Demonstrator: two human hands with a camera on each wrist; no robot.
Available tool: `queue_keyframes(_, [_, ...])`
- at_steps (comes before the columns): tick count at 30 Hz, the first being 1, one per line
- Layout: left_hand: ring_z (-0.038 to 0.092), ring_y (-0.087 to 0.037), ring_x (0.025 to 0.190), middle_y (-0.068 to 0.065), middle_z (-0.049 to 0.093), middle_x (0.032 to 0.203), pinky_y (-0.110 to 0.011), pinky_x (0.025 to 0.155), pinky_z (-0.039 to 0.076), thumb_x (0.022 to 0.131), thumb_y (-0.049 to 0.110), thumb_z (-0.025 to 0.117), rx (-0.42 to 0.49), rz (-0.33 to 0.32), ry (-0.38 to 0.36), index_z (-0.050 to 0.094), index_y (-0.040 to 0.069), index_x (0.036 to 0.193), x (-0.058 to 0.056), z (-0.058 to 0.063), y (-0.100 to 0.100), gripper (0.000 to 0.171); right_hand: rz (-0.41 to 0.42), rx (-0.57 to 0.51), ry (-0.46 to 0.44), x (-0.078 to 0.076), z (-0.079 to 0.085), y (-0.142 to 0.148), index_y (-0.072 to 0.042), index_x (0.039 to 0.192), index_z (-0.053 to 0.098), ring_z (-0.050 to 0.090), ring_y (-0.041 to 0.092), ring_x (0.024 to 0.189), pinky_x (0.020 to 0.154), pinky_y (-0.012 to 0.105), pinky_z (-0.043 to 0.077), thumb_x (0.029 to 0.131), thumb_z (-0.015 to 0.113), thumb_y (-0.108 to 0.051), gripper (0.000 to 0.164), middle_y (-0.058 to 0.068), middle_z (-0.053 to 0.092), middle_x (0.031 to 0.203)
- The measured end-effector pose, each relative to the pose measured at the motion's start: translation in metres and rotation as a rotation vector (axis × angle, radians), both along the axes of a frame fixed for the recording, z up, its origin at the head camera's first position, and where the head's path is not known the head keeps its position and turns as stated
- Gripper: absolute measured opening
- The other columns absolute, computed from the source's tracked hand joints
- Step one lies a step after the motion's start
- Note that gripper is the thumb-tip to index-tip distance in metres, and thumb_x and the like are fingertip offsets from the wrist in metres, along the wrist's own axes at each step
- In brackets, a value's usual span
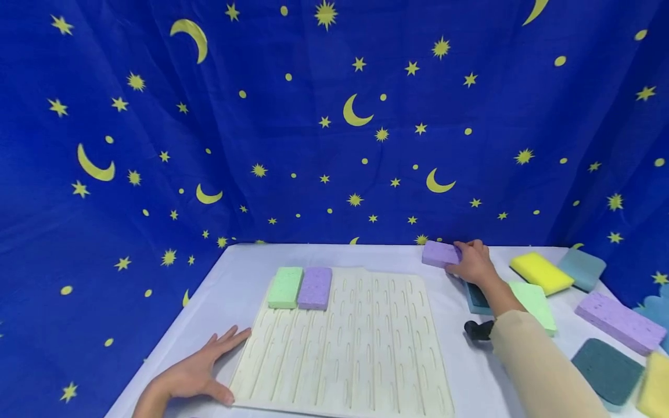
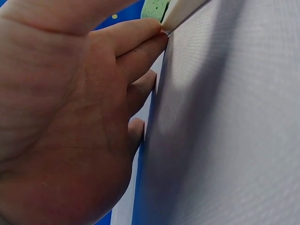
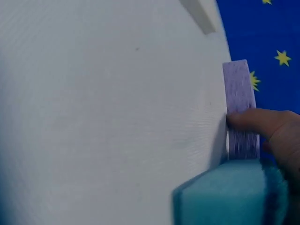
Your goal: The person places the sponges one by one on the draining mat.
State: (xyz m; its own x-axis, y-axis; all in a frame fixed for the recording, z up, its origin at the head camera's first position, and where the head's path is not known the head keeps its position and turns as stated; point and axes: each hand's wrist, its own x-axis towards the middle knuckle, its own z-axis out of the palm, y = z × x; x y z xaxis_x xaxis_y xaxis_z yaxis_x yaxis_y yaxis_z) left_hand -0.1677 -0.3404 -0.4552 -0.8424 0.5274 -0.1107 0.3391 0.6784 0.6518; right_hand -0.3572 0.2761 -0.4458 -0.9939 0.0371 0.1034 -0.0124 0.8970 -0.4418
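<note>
Right hand (image 1: 473, 264) pinches a purple block (image 1: 439, 254) by its right end, thumb on the near side; most of the block sticks out left of the fingers. Block is by the back edge of the bench (image 1: 237, 273), in front of the starry cloth (image 1: 313, 145); can't tell if it touches the bench. Blue sponge (image 1: 477, 302) just below that hand, partly covered by the arm; black knob-like item (image 1: 477, 331) nearer the person. Left hand (image 1: 195, 368) spread, fingers fairly straight, holding nothing, fingertips and thumb at the left edge of the cream mat (image 1: 366, 348). Green sponge (image 1: 285, 287) and second purple sponge (image 1: 315, 288) side by side at mat's far left. Yellow sponge (image 1: 540, 271) right of the right hand.
</note>
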Motion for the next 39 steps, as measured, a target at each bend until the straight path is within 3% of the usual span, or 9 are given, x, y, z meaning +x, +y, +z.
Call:
queue_keyframes(3, [-0.001, -0.061, 0.132, -0.030, 0.013, 0.154, -0.079, 0.095, 0.006, 0.069, 0.042, 0.085, -0.006, 0.017, -0.010, 0.022, 0.023, 0.155, 0.001, 0.000, 0.002, 0.108, -0.020, -0.016, 0.016, 0.003, -0.001, -0.001, 0.010, 0.140, 0.039, 0.024, 0.048, 0.116, 0.093, 0.063, 0.035, 0.076, 0.079, -0.040, 0.090, 0.032, 0.032, 0.124])
queue_keyframes(8, [-0.002, -0.062, 0.131, -0.029, 0.012, 0.154, -0.079, 0.094, 0.006, 0.068, 0.042, 0.085, -0.009, 0.030, -0.008, 0.022, 0.024, 0.155, 0.002, 0.002, 0.003, 0.109, 0.004, -0.025, 0.009, 0.002, -0.002, -0.002, 0.011, 0.140, 0.037, 0.024, 0.048, 0.122, 0.098, 0.065, 0.032, 0.076, 0.079, -0.041, 0.092, 0.032, 0.030, 0.131])
queue_keyframes(16, [-0.003, -0.062, 0.132, -0.029, 0.012, 0.154, -0.079, 0.095, 0.005, 0.067, 0.039, 0.086, 0.004, 0.026, -0.017, 0.023, 0.023, 0.154, 0.000, 0.003, 0.003, 0.109, 0.131, -0.065, -0.110, 0.004, 0.006, 0.006, -0.001, 0.147, 0.034, 0.028, 0.050, 0.124, 0.096, 0.070, 0.030, 0.078, 0.076, -0.037, 0.088, 0.032, 0.030, 0.137])
queue_keyframes(20, [-0.004, -0.062, 0.132, -0.030, 0.012, 0.154, -0.079, 0.095, 0.004, 0.066, 0.037, 0.087, 0.012, 0.025, -0.021, 0.023, 0.022, 0.154, 0.001, 0.002, 0.002, 0.110, 0.216, -0.061, -0.180, 0.006, 0.010, 0.011, -0.005, 0.148, 0.035, 0.019, 0.054, 0.131, 0.097, 0.073, 0.024, 0.075, 0.078, -0.035, 0.090, 0.034, 0.020, 0.147])
queue_keyframes(23, [-0.003, -0.062, 0.132, -0.030, 0.012, 0.154, -0.079, 0.095, 0.005, 0.065, 0.037, 0.087, 0.009, 0.029, -0.013, 0.023, 0.022, 0.154, 0.002, 0.001, 0.002, 0.111, 0.267, -0.028, -0.177, 0.007, 0.012, 0.011, -0.002, 0.147, 0.036, 0.020, 0.054, 0.130, 0.096, 0.073, 0.024, 0.074, 0.079, -0.038, 0.092, 0.035, 0.021, 0.146])
queue_keyframes(27, [-0.004, -0.063, 0.131, -0.030, 0.011, 0.154, -0.079, 0.094, 0.004, 0.065, 0.036, 0.088, 0.011, 0.038, -0.012, 0.023, 0.022, 0.154, 0.002, 0.002, 0.003, 0.111, 0.250, -0.008, -0.142, 0.006, 0.011, 0.007, 0.000, 0.146, 0.037, 0.027, 0.052, 0.127, 0.096, 0.070, 0.029, 0.076, 0.077, -0.037, 0.088, 0.034, 0.031, 0.141])
queue_keyframes(34, [-0.005, -0.062, 0.132, -0.030, 0.010, 0.154, -0.079, 0.094, 0.003, 0.065, 0.034, 0.088, 0.013, 0.054, -0.038, 0.024, 0.020, 0.154, 0.002, 0.003, 0.005, 0.111, 0.214, -0.049, -0.149, 0.004, 0.008, 0.008, 0.001, 0.146, 0.036, 0.018, 0.055, 0.132, 0.100, 0.071, 0.023, 0.077, 0.077, -0.032, 0.087, 0.036, 0.024, 0.146])
queue_keyframes(39, [-0.005, -0.062, 0.132, -0.030, 0.010, 0.154, -0.078, 0.095, 0.002, 0.064, 0.034, 0.088, 0.016, 0.060, -0.041, 0.024, 0.020, 0.154, 0.001, 0.002, 0.005, 0.111, 0.233, -0.083, -0.135, 0.004, 0.011, 0.010, 0.002, 0.144, 0.039, 0.023, 0.055, 0.132, 0.101, 0.069, 0.024, 0.077, 0.078, -0.034, 0.086, 0.036, 0.029, 0.144])
